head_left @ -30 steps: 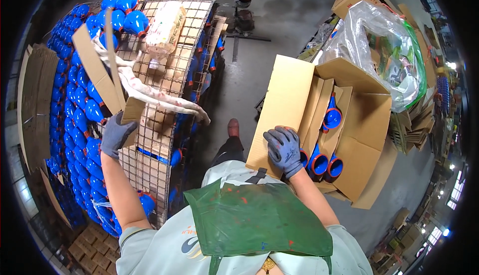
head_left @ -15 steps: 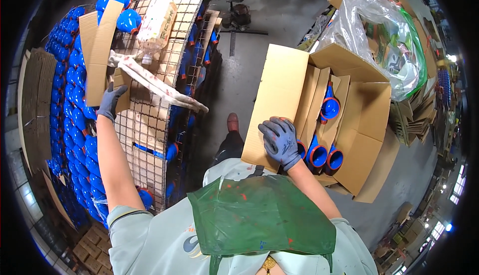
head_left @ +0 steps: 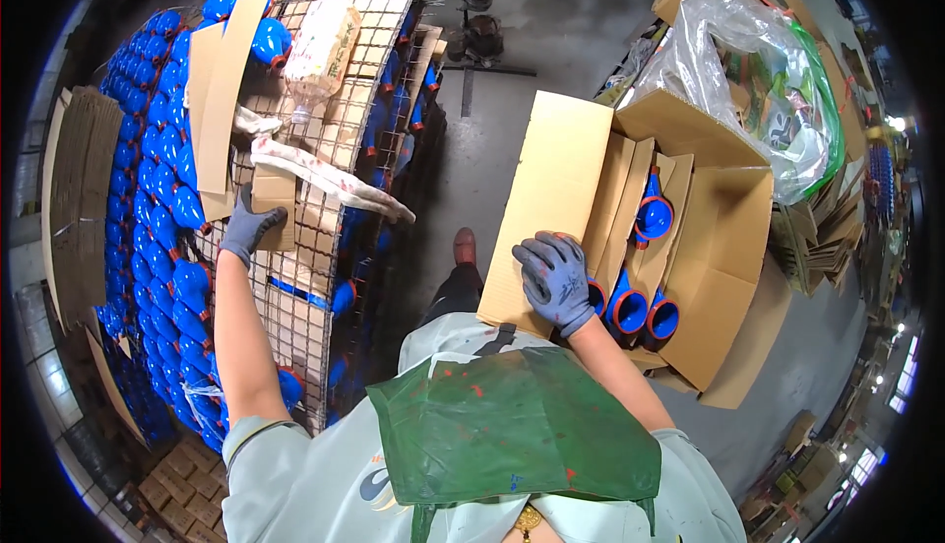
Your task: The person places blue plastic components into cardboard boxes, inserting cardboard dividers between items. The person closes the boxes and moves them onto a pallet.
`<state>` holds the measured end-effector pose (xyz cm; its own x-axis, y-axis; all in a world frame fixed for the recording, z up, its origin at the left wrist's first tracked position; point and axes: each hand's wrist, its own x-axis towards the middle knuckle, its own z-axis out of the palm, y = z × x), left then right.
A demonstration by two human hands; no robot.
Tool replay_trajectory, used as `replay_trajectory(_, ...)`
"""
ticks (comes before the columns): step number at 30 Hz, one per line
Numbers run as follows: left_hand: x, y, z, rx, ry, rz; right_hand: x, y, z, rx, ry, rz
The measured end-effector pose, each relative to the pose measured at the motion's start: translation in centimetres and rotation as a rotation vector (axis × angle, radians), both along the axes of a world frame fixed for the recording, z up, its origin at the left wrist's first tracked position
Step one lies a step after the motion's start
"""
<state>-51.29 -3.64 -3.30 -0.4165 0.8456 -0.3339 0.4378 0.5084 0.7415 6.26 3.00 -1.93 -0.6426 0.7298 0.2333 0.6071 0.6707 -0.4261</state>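
My left hand (head_left: 254, 225), in a grey-blue glove, is closed on a small cardboard piece (head_left: 277, 192) above the wire mesh rack. Tall cardboard strips (head_left: 228, 90) stand just beyond that hand, beside a stained white cloth (head_left: 325, 177). On the right, my gloved right hand (head_left: 553, 282) rests with curled fingers at the left edge of an open cardboard box (head_left: 724, 292), where its wide flap (head_left: 556, 164) folds out. Inside the box, blue funnel-shaped pieces with red rims (head_left: 628, 310) lie between cardboard dividers (head_left: 658, 238).
Rows of blue, red-rimmed pieces (head_left: 162, 198) are stacked left of the mesh rack (head_left: 300, 341). A plastic bottle (head_left: 320, 51) lies on the rack. Behind the box sits a clear plastic bag (head_left: 689, 46). Flattened cardboard (head_left: 84, 198) stands at the far left.
My left hand has moved right and slightly nearer, bringing the small cardboard piece away from the tall strips. My right hand stays at the box edge.
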Motion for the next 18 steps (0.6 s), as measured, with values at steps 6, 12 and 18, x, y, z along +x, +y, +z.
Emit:
replay_trajectory(6,6.1,-1.2,7.5,-0.283,0.653,-0.098,1.0,0.0,-0.2,-0.026,0.013,-0.024)
replay_trajectory(12,7.6,-10.8,11.2,-0.766,0.637,-0.039,0.5,-0.2,-0.3,-0.029,0.032,0.01)
replay_trajectory(18,16.8,-8.2,17.6,0.209,0.003,0.331,-0.6,0.2,2.3,-0.294,0.451,-0.03)
